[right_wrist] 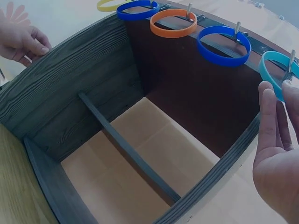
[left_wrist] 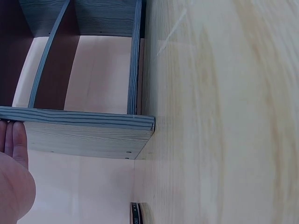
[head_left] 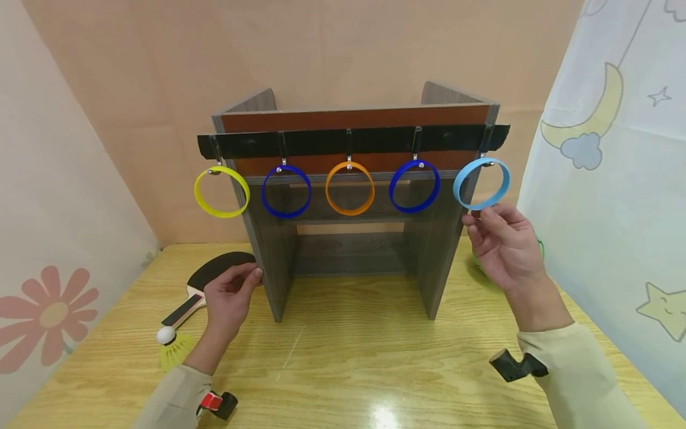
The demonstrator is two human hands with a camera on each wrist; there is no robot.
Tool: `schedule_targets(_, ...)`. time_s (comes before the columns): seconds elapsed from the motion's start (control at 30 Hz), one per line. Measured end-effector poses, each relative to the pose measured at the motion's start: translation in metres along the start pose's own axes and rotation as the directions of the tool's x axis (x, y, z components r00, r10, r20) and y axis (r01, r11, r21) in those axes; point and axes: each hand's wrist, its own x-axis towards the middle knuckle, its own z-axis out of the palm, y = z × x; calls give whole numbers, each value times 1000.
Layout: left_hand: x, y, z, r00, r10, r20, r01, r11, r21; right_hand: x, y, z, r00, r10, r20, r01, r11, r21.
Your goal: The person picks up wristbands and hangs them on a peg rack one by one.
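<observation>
Silicone wristbands hang in a row from small metal hooks on a black strip: a yellow wristband (head_left: 248, 199), two dark blue wristbands (head_left: 309, 199) (head_left: 438, 185), an orange wristband (head_left: 372, 193) and a light blue wristband (head_left: 506, 187) at the right end. My right hand (head_left: 509, 250) pinches the light blue one at its lower rim, thumb and fingertips on either side in the right wrist view. The strip runs across a grey wooden shelf unit (head_left: 442, 262). Lower down, my left hand (head_left: 230, 295) touches the outer face of its left side panel, fingers (left_wrist: 19, 142) nearly straight.
Left of the shelf lie a table tennis paddle (head_left: 214, 268) and a yellow shuttlecock (head_left: 174, 351) with a white head. Something green (head_left: 482, 271) is partly hidden behind my right hand. Printed curtains flank the wooden table (head_left: 348, 357).
</observation>
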Motion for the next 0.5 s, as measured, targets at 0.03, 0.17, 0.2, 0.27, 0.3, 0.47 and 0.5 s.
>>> schedule_targets(0.03, 0, -1, 0, 1000, -1, -3, 1, 1000, 1, -1, 0, 0, 1000, -1, -2, 1, 1000, -4)
schedule_targets(0.17, 1, -2, -1, 1000, 3, -3, -3, 1000, 7, -6, 3, -2, 1000, 11, -14, -12, 999, -47)
schedule_targets(0.2, 1, -2, 0, 1000, 4, -3, -4, 1000, 5, -8, 3, -3, 1000, 17, -9, -18, 998, -57)
schedule_targets(0.27, 1, -1, 0, 1000, 9, 1, -9, 1000, -3, -12, 5, -6, 999, 32, -1, -32, 996, -86)
schedule_targets(0.3, 1, -1, 1, 1000, 13, 2, -12, 1000, -9, -14, 6, -8, 999, 42, 7, -41, 995, -94)
schedule_targets(0.47, 1, 1, 1, 1000, 22, 6, -22, 999, -30, -25, 13, -17, 996, 81, 24, -76, 984, -163)
schedule_targets(0.5, 1, 1, 1, 1000, 23, 9, -23, 999, -24, -27, 14, -18, 996, 87, 27, -81, 981, -175)
